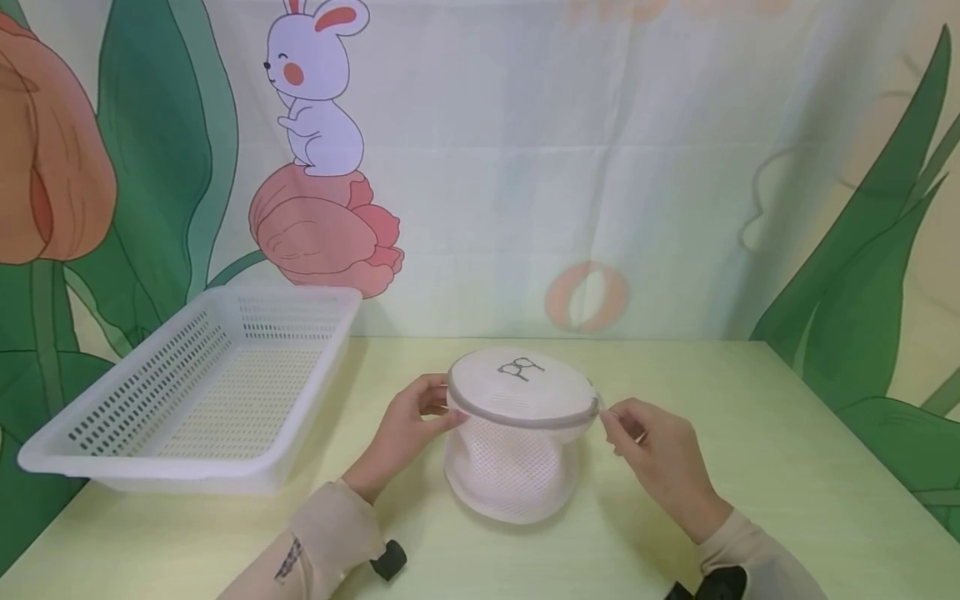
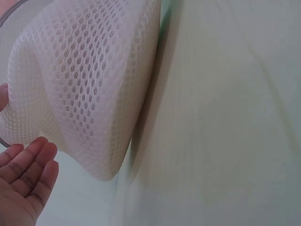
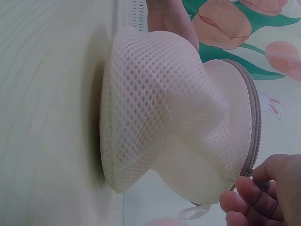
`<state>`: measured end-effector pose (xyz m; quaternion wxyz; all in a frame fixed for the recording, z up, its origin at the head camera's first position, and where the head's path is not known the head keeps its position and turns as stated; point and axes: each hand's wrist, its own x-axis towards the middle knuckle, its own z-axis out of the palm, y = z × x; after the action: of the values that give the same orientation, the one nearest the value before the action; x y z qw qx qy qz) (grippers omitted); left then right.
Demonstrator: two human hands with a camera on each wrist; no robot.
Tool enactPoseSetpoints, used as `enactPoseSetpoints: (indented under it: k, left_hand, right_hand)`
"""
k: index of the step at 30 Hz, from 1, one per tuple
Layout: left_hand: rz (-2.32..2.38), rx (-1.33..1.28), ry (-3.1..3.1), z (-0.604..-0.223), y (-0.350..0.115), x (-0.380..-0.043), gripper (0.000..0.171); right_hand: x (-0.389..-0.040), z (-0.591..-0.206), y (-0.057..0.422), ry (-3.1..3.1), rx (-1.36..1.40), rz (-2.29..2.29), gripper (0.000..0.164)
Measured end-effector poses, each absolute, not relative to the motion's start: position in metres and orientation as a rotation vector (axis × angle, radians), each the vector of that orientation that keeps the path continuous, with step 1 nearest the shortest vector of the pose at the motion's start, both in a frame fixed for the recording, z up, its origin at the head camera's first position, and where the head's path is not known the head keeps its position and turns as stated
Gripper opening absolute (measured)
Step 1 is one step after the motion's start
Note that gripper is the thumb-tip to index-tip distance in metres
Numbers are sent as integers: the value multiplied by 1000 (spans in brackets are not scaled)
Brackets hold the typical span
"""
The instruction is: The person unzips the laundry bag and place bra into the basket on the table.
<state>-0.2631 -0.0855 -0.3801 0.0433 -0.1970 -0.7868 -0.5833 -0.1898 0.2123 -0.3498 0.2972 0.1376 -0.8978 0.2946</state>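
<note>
A cylindrical white mesh laundry bag (image 1: 512, 475) stands on the table with its flat round lid up, its side wall buckled inward. Grey glasses-like stitching (image 1: 520, 367) marks the lid. A grey zip (image 3: 256, 117) runs round the rim. My left hand (image 1: 408, 425) holds the bag's left rim between thumb and fingers; the left wrist view shows its fingertips (image 2: 44, 153) against the mesh. At the right end of the zip, my right hand (image 1: 663, 450) pinches the zip pull between thumb and forefinger, as the right wrist view shows. The pull itself is mostly hidden by the fingers.
A white plastic basket (image 1: 281, 450) with slotted walls stands on the left of the pale yellow-green table (image 1: 750, 433). Behind hangs a cloth backdrop (image 1: 675, 167) printed with tulips, leaves and a rabbit, meeting the table's back edge.
</note>
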Motion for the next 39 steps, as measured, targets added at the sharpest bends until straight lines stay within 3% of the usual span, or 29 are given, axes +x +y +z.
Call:
enactPoseSetpoints:
  k: [15,39]
  left_hand:
    - [-2097,-432,-2205,-379,-73,-253,46]
    - [-2198,-361,-2061,-378,-64,-246,44]
  right_hand:
    - [-190,-344,217,-2460,326,678,10]
    - [-190,-336,226,-2494,308,557,4]
